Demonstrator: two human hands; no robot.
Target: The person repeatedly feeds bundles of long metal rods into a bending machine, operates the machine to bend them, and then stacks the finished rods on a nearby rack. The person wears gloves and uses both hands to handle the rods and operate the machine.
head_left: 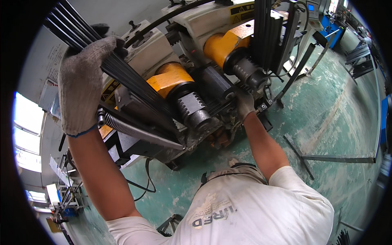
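My left hand [83,81], in a grey knit glove, is closed round a bundle of long black metal bars [130,83]. The bars slope from the upper left down to the machine's front, beside a toothed metal cylinder [192,107]. My right hand [245,103], also gloved, reaches in low between that cylinder and a second toothed cylinder [247,71]. Its fingers are hidden among dark machine parts, so whether they grip anything does not show. A black block with a rounded end [214,83] lies just left of this hand. Yellow housings [169,79] sit behind the cylinders.
More black bars [264,36] stand upright at the machine's right. A coil spring [126,127] runs below my left hand's bundle. A black cable [149,179] hangs toward the green floor [322,118]. A metal frame [339,158] stands at right; a control screen [311,8] is far right.
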